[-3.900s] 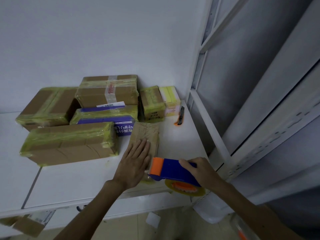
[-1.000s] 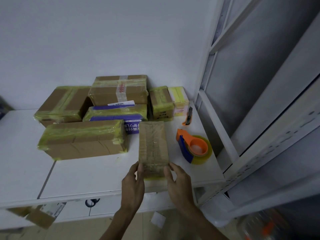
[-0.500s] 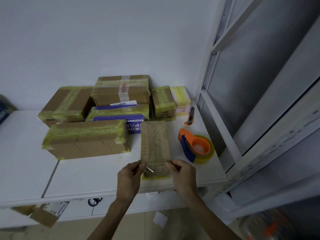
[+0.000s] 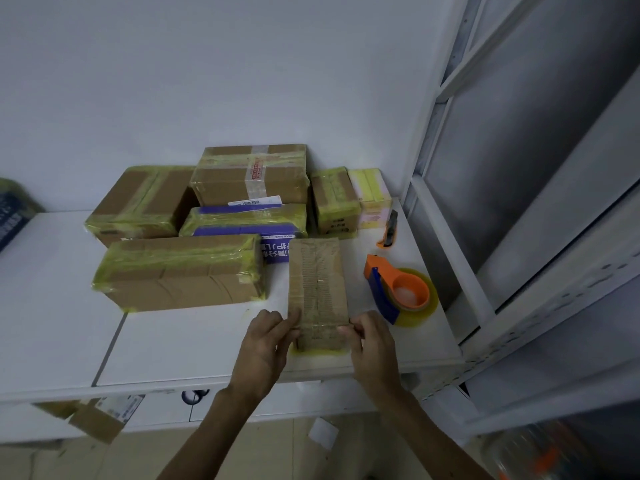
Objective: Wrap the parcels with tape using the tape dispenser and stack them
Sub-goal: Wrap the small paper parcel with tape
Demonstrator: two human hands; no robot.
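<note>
Counter: a white counter (image 4: 173, 341) set against a pale wall, with a white metal rack (image 4: 450, 244) along its right edge.
Narrow parcel: a narrow parcel (image 4: 317, 289) of brown cardboard lies flat near the front edge, right of centre, its long side running front to back. Yellowish tape shows under its near end.
Left hand: the left hand (image 4: 266, 344) grips the near left corner of the narrow parcel, fingers curled against its side.
Right hand: the right hand (image 4: 370, 344) pinches the near right corner of the same parcel with thumb and fingertips.
Tape dispenser: the orange and blue tape dispenser (image 4: 398, 292) lies on its side just right of the narrow parcel, near the right edge, and neither hand touches it.
Knife: an orange and black utility knife (image 4: 389, 233) lies behind the dispenser, close to the right edge.
Long parcel: a long parcel (image 4: 180, 271) bound in yellow-green tape lies crosswise left of the narrow parcel.
Rear group: a blue-printed parcel (image 4: 246, 223) carries a brown parcel (image 4: 249, 174) stacked on top; a wide parcel (image 4: 138, 202) sits to their left; a small parcel (image 4: 334, 200) and a pale box (image 4: 370, 195) stand in the back right corner.
Left edge: a dark blue package (image 4: 14, 213) is partly cut off.
Below: cardboard scraps (image 4: 97, 420) lie under the front edge.
</note>
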